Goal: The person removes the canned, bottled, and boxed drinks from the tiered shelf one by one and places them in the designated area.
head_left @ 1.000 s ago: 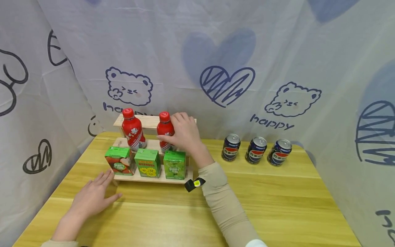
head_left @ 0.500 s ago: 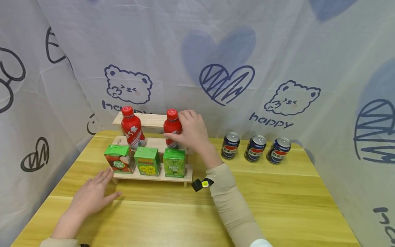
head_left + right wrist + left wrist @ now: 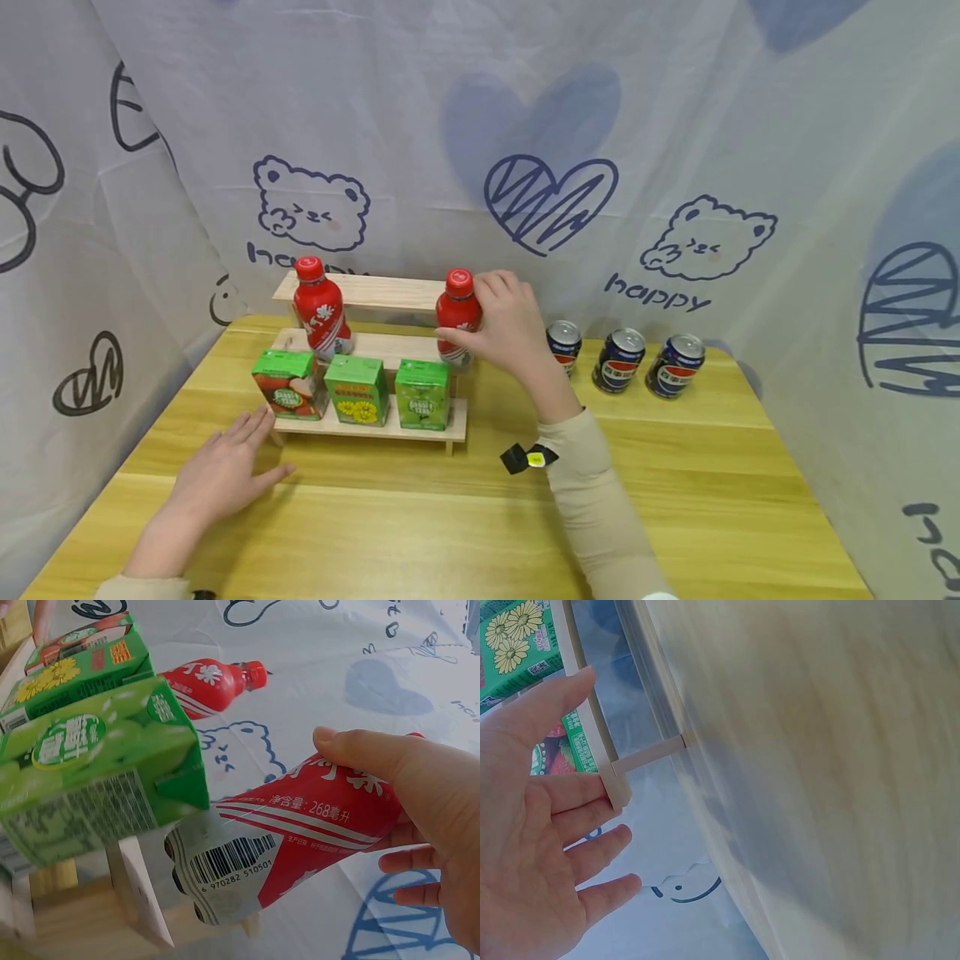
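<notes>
My right hand [image 3: 510, 325] grips a red drink bottle [image 3: 457, 315] with a red cap, at the right end of the middle tier of a wooden stepped shelf [image 3: 390, 348]. In the right wrist view, thumb and fingers wrap its upper part, and its white barcoded base [image 3: 232, 859] is close to the shelf's end. A second red bottle [image 3: 320, 310] stands at the left of that tier. My left hand [image 3: 221, 475] lies with straight, spread fingers at the shelf's front left corner. In the left wrist view, the fingers [image 3: 581, 787] touch the shelf edge.
Three drink cartons stand along the bottom tier: a strawberry one [image 3: 288, 387], a flower-printed one [image 3: 357, 392] and a light green one [image 3: 422, 396]. To the right, three dark blue cans [image 3: 619, 362] stand on the wooden table [image 3: 360, 525]. A printed curtain [image 3: 420, 108] hangs behind.
My right hand has moved to the right with the red bottle, from mid-shelf to the tier's right end, and now partly covers the nearest can. The left hand has stayed in place.
</notes>
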Demonstrator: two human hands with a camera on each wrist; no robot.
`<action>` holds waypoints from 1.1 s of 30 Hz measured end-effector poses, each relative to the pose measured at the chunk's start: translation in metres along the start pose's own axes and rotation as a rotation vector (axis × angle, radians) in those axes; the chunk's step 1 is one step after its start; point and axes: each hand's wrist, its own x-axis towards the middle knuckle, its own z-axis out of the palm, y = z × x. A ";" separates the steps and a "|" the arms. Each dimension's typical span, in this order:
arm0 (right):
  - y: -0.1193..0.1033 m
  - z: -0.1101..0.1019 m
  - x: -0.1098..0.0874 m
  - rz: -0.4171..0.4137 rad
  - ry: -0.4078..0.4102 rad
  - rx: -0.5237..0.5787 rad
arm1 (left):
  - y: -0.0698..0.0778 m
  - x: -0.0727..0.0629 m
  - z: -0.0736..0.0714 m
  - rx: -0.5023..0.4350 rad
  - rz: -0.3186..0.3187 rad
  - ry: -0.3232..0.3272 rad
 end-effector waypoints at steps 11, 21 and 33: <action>0.029 -0.010 -0.029 0.042 0.037 -0.003 | 0.001 0.002 -0.002 0.015 0.008 -0.001; 0.056 -0.020 -0.060 0.113 0.036 -0.024 | 0.000 0.001 0.000 0.013 0.002 -0.004; 0.088 -0.034 -0.097 0.156 -0.016 -0.021 | 0.001 0.000 -0.001 0.007 0.000 -0.011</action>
